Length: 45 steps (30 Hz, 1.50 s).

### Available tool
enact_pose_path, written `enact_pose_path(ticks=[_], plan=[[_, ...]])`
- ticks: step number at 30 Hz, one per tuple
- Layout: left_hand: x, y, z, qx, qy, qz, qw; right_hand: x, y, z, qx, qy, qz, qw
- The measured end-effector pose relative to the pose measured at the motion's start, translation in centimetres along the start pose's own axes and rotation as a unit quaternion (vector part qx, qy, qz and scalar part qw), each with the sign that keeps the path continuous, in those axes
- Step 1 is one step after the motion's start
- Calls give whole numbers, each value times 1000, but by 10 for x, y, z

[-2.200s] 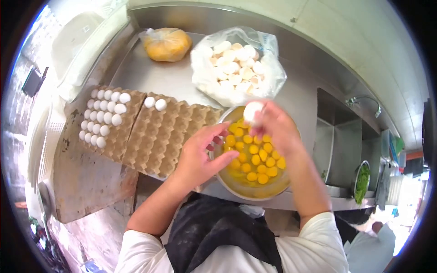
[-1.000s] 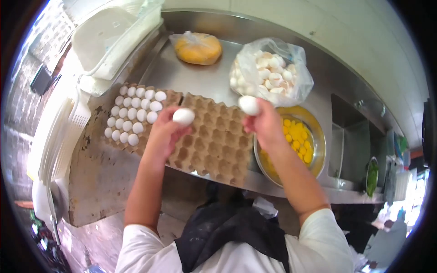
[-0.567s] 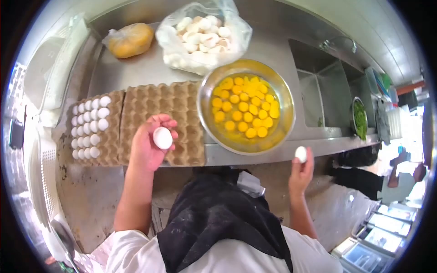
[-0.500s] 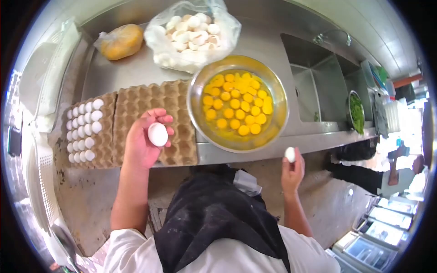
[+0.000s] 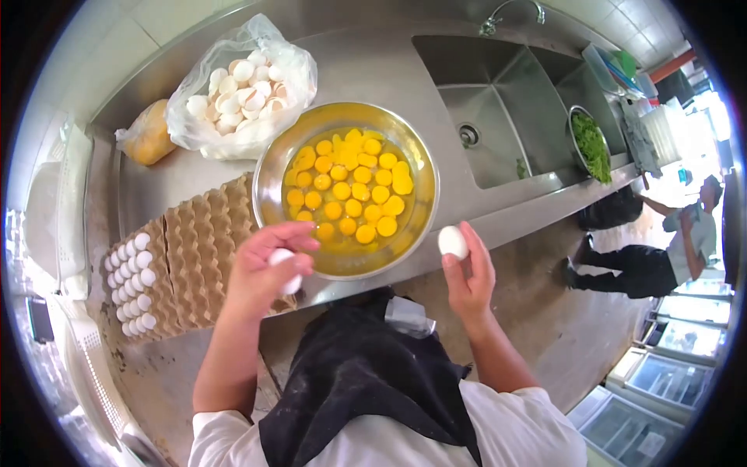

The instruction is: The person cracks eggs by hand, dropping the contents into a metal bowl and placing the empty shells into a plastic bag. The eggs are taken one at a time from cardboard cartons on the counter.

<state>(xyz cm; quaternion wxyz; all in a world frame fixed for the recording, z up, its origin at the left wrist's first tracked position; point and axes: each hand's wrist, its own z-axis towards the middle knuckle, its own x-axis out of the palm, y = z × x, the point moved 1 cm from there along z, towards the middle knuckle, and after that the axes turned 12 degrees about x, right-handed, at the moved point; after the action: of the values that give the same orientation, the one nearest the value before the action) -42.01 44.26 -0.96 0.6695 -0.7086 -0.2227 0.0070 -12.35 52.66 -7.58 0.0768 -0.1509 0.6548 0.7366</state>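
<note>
A white egg is in my left hand, gripped between thumb and fingers over the near left rim of a large metal bowl. Another white egg is pinched upright in my right hand, just off the bowl's near right side. Many whole yolks float in egg white inside the bowl; a few look broken near the far side. Left of the bowl lie cardboard egg trays, bare where I see them, and white eggs fill rows at the far left end.
A clear plastic bag of cracked eggshells stands behind the bowl, beside a tied bag of something yellow-orange. To the right are a steel double sink and a bowl of green leaves. A person stands at far right.
Both hands have come inward toward the bowl, each still with its egg. My left hand has moved right, off the trays, to the bowl's rim. The view has turned.
</note>
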Motion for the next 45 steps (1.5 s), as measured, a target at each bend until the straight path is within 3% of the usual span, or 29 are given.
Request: enact_pose_path(ticks=[1,2,3,4,5,8,15,30,39,45], plan=[[10,2,5,41,51,88,994,8,11,6,91,43,165,981],[20,4,11,83,100,175,976,8,23,17,87,44,167,981],[31,2,17,87,99,176,976,12,34,28,188,166,251,935],[43,-3,24,145,123,240,952,17,45,37,281,284,326,857],[52,-6,30,200,145,302,921,26,57,43,296,297,302,856],[58,2,46,251,135,320,904,49,63,60,306,359,321,821],[44,8,63,258,75,372,889,85,63,78,273,360,211,867],[26,28,77,285,14,431,856,110,57,99,274,399,165,859],[26,29,81,224,-1,392,893,110,54,109,267,429,151,850],[29,28,81,232,-15,369,900,110,59,113,270,431,139,850]])
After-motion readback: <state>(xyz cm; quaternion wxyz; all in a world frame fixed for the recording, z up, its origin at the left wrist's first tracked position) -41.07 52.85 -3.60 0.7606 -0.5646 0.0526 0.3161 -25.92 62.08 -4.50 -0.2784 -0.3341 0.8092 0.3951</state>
